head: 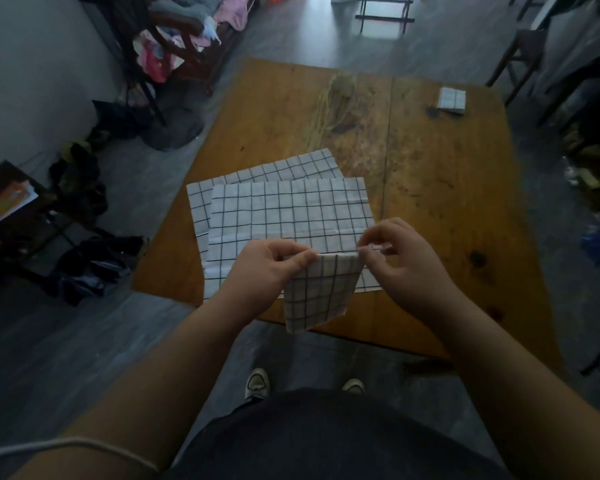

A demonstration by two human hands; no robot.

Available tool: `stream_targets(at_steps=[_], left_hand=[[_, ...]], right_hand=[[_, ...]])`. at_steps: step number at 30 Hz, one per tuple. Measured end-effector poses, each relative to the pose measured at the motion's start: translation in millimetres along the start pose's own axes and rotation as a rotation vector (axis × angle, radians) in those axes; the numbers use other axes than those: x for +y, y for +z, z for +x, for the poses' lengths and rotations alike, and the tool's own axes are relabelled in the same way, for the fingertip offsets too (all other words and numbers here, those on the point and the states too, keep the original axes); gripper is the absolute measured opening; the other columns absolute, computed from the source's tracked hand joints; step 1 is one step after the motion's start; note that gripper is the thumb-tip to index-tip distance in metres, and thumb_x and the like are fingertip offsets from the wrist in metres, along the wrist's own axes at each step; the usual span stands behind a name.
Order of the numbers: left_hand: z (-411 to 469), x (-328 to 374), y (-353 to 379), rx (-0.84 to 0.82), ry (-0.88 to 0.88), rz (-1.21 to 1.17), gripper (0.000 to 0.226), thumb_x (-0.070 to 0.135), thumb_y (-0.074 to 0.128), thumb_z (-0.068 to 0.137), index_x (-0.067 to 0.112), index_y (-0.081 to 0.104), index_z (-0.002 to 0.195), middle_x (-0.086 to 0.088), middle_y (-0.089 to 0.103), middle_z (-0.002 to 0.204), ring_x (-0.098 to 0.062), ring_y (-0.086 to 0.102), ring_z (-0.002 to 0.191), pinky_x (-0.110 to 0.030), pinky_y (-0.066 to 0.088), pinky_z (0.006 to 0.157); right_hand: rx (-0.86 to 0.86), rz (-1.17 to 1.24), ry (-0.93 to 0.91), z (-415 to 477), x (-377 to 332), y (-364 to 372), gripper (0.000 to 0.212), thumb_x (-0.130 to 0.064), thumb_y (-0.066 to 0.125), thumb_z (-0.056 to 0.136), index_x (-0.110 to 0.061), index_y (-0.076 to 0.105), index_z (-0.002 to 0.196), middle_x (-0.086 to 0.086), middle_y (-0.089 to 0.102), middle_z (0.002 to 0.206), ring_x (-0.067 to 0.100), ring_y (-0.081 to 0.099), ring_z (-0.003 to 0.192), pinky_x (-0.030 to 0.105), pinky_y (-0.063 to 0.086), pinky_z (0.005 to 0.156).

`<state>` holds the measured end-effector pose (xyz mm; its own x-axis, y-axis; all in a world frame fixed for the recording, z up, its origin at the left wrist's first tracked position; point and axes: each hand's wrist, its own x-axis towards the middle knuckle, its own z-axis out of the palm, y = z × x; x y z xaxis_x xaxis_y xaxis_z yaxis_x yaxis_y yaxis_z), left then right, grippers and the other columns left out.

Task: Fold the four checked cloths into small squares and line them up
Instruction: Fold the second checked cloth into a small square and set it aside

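A partly folded white cloth with dark checks (pixel 321 292) hangs in the air over the near table edge. My left hand (pixel 271 268) pinches its upper left corner and my right hand (pixel 402 261) pinches its upper right corner. Beneath them two unfolded checked cloths lie flat and overlapping on the wooden table (pixel 447 202): the top one (pixel 288 213) and a lower one (pixel 284 168) sticking out behind and to the left. A small folded checked square (pixel 451 100) rests at the far right corner.
A worn, pale patch (pixel 336 105) marks the table's far middle. Clothes are piled on a chair (pixel 184 39) at the back left, with dark items on the floor to the left. Another chair (pixel 523 60) stands at the far right.
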<state>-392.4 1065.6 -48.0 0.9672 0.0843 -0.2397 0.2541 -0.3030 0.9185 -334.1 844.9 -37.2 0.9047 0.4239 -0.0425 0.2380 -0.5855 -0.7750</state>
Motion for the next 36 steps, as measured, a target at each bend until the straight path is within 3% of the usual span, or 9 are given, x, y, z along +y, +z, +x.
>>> stream_targets(at_steps=[2, 4, 8, 14, 20, 25, 29, 33, 36], left_hand=[[-0.1, -8.3, -21.7, -0.025, 0.007, 0.025, 0.011, 0.03, 0.066, 0.094, 0.036, 0.074, 0.089, 0.009, 0.075, 0.092, -0.007, 0.068, 0.094, -0.043, 0.059, 0.087], [2.1, -15.9, -43.8, -0.05, 0.02, 0.044, 0.011, 0.03, 0.066, 0.094, 0.035, 0.075, 0.09, 0.01, 0.075, 0.091, -0.005, 0.067, 0.092, -0.039, 0.06, 0.085], [11.8, -35.0, -87.7, -0.089, 0.007, 0.016, 0.013, 0.032, 0.064, 0.096, 0.028, 0.076, 0.099, 0.006, 0.075, 0.094, -0.011, 0.068, 0.095, -0.033, 0.059, 0.081], [14.1, -64.2, -140.2, -0.328, -0.069, -0.095, 0.025, 0.032, 0.055, 0.099, 0.016, 0.073, 0.103, -0.003, 0.076, 0.099, -0.018, 0.072, 0.096, -0.04, 0.06, 0.087], [18.3, -68.5, -157.8, -0.378, -0.035, 0.052, 0.025, 0.033, 0.058, 0.1, 0.014, 0.074, 0.1, -0.006, 0.075, 0.095, -0.022, 0.072, 0.093, -0.053, 0.058, 0.088], [24.9, -58.5, -158.3, -0.435, 0.007, 0.129, 0.026, 0.033, 0.057, 0.101, 0.014, 0.074, 0.098, -0.009, 0.075, 0.092, -0.026, 0.071, 0.091, -0.055, 0.056, 0.089], [29.5, -58.1, -162.6, -0.484, 0.017, 0.159, 0.031, 0.042, 0.054, 0.1, 0.017, 0.073, 0.096, -0.008, 0.073, 0.094, -0.027, 0.069, 0.093, -0.058, 0.055, 0.089], [30.6, -66.1, -166.5, -0.492, 0.033, 0.168, 0.028, 0.033, 0.053, 0.102, 0.014, 0.072, 0.097, -0.012, 0.072, 0.096, -0.027, 0.067, 0.092, -0.049, 0.058, 0.086], [27.2, -72.2, -173.9, -0.508, 0.004, 0.034, 0.024, 0.023, 0.051, 0.103, 0.012, 0.071, 0.098, -0.009, 0.074, 0.096, -0.018, 0.073, 0.09, -0.032, 0.061, 0.08]], right_hand=[[-0.081, -0.067, -0.036, 8.6, -18.5, 22.5, 0.018, -0.042, 0.058, 0.088, -0.037, 0.061, 0.105, -0.026, 0.055, 0.109, -0.005, 0.052, 0.107, 0.019, 0.046, 0.088], [-0.155, -0.084, -0.033, 18.7, -40.3, 45.9, 0.011, -0.04, 0.062, 0.091, -0.038, 0.061, 0.101, -0.021, 0.061, 0.101, -0.004, 0.057, 0.097, 0.021, 0.051, 0.081], [-0.086, -0.047, 0.021, 34.7, -71.4, 85.8, 0.007, -0.029, 0.064, 0.095, -0.033, 0.063, 0.089, -0.012, 0.065, 0.087, 0.003, 0.062, 0.085, 0.028, 0.055, 0.075], [-0.02, 0.228, 0.202, 42.8, -93.0, 111.2, 0.009, -0.024, 0.063, 0.096, -0.019, 0.066, 0.089, 0.0, 0.067, 0.088, 0.012, 0.064, 0.083, 0.028, 0.052, 0.071], [-0.142, -0.029, 0.18, 58.8, -119.4, 135.8, 0.014, -0.041, 0.057, 0.098, -0.034, 0.064, 0.108, -0.013, 0.067, 0.099, 0.003, 0.061, 0.093, 0.028, 0.055, 0.075], [-0.013, -0.164, 0.072, 69.2, -133.9, 148.1, 0.015, -0.036, 0.057, 0.098, -0.029, 0.07, 0.094, -0.013, 0.066, 0.082, 0.001, 0.058, 0.081, 0.033, 0.054, 0.075], [0.117, -0.05, 0.122, 69.3, -129.6, 137.8, 0.014, -0.03, 0.057, 0.1, -0.027, 0.069, 0.093, -0.014, 0.065, 0.085, -0.001, 0.056, 0.083, 0.024, 0.043, 0.07], [0.245, 0.121, 0.218, 65.1, -123.3, 115.9, 0.017, -0.031, 0.057, 0.101, -0.024, 0.071, 0.095, -0.007, 0.066, 0.096, 0.006, 0.057, 0.091, 0.026, 0.045, 0.075], [0.315, 0.199, 0.236, 60.1, -120.6, 105.3, 0.017, -0.032, 0.057, 0.101, -0.031, 0.069, 0.089, -0.006, 0.065, 0.097, 0.01, 0.057, 0.091, 0.029, 0.045, 0.074]])
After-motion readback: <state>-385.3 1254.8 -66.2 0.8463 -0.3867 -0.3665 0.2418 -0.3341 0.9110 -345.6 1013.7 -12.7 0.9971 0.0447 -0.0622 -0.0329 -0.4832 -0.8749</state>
